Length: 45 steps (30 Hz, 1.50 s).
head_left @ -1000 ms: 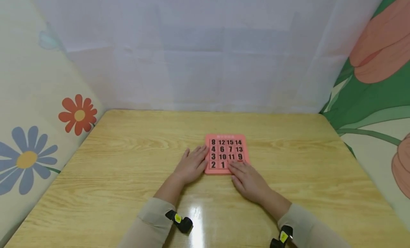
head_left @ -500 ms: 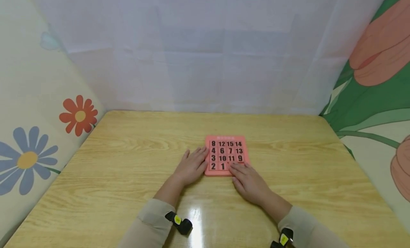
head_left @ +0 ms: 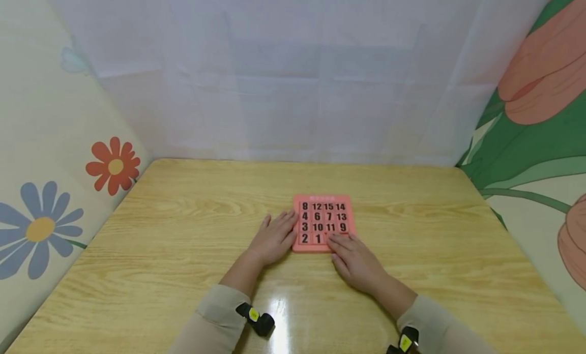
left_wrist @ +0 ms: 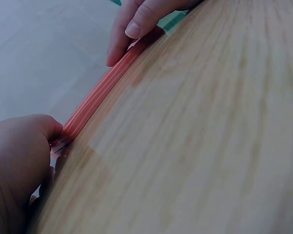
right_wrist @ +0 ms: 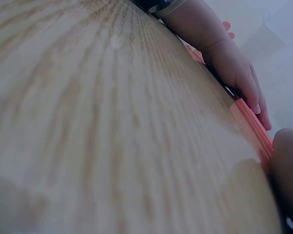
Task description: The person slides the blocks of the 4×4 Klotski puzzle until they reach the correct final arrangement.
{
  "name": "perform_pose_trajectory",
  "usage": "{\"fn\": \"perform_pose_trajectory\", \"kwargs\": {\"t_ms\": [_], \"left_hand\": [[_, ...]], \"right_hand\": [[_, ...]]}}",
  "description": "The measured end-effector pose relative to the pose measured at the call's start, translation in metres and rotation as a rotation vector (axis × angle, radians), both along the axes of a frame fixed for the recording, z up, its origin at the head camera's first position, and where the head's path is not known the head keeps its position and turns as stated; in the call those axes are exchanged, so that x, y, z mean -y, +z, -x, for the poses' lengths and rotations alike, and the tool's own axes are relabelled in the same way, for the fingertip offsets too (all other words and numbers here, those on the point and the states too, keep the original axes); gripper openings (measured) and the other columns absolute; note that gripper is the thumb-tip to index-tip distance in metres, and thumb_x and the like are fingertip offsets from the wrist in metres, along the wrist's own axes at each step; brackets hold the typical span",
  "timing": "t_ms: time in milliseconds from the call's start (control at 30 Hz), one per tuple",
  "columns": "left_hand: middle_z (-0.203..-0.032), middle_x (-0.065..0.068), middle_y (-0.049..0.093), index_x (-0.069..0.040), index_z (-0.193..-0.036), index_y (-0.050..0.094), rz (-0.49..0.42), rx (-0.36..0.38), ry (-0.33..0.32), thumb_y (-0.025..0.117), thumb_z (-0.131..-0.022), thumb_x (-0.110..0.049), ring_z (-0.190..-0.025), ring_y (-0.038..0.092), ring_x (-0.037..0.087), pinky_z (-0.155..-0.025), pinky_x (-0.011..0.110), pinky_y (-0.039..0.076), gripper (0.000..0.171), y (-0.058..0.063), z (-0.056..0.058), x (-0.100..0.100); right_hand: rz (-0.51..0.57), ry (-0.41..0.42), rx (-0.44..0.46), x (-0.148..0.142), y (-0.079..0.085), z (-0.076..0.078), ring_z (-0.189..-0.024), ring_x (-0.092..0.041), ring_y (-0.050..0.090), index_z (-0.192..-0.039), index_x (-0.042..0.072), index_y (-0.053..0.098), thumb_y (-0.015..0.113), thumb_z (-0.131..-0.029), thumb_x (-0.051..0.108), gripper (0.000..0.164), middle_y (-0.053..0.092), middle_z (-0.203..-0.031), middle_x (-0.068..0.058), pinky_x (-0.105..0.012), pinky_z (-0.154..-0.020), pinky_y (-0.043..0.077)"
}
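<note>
A pink sliding number puzzle [head_left: 323, 222] lies flat on the wooden table, with black numerals on its tiles. Its top row reads 8, 12, 15, 14; 2 and 1 show at the lower left. My left hand [head_left: 273, 238] rests along the puzzle's left edge, fingers extended. The right hand [head_left: 356, 260] lies over the lower right corner, straight fingertips on the tiles there, hiding that part of the bottom row. Low down in the left wrist view, the left thumb [left_wrist: 51, 127] meets the side of the pink frame [left_wrist: 95, 100].
The light wood table [head_left: 183, 206] spreads out around the puzzle. A white cloth [head_left: 284, 89] hangs behind it. Flower-patterned panels flank both sides, with a red flower [head_left: 115, 166] at left and green leaves [head_left: 526, 140] at right. Black straps with cameras [head_left: 263, 323] sit at the wrists.
The head view has tilted slightly, so the whole scene sits a little lower. Both hands and the tiles keep the same places on the puzzle.
</note>
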State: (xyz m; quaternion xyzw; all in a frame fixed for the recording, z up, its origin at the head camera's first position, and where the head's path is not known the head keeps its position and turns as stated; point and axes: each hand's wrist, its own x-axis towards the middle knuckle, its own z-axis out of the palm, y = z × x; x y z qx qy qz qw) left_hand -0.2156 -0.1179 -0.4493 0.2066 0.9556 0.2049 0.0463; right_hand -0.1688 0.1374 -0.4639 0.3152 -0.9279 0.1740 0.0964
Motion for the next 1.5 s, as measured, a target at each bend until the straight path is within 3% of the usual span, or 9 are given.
{"fn": "perform_pose_trajectory", "kwargs": {"t_ms": [833, 1200, 1500], "left_hand": [[-0.163, 0.006, 0.023, -0.013, -0.155, 0.029, 0.000, 0.005, 0.001, 0.035, -0.106, -0.036, -0.152, 0.021, 0.028, -0.125, 0.055, 0.003, 0.055, -0.002, 0.002, 0.001], [-0.163, 0.005, 0.024, -0.013, -0.155, 0.029, 0.000, -0.003, 0.003, 0.035, -0.105, -0.037, -0.152, 0.021, 0.028, -0.125, 0.054, 0.003, 0.055, -0.004, 0.003, 0.000], [-0.162, 0.005, 0.024, -0.014, -0.155, 0.029, 0.001, 0.000, 0.005, 0.035, -0.105, -0.037, -0.151, 0.021, 0.028, -0.125, 0.054, 0.003, 0.055, -0.003, 0.002, 0.000]], "right_hand": [[-0.010, -0.022, 0.038, 0.007, 0.000, 0.000, -0.138, -0.025, 0.047, -0.138, 0.006, 0.056, 0.052, -0.100, 0.023, 0.043, 0.052, -0.147, -0.009, -0.046, -0.120, 0.030], [0.037, -0.146, 0.037, -0.001, 0.000, 0.014, -0.138, -0.029, 0.047, -0.136, 0.002, 0.057, 0.051, -0.100, 0.023, 0.042, 0.053, -0.145, -0.013, -0.051, -0.121, 0.028], [0.016, -0.177, 0.055, -0.005, 0.001, 0.021, -0.138, -0.031, 0.046, -0.138, 0.002, 0.055, 0.049, -0.102, 0.027, 0.044, 0.052, -0.146, -0.014, -0.052, -0.121, 0.028]]}}
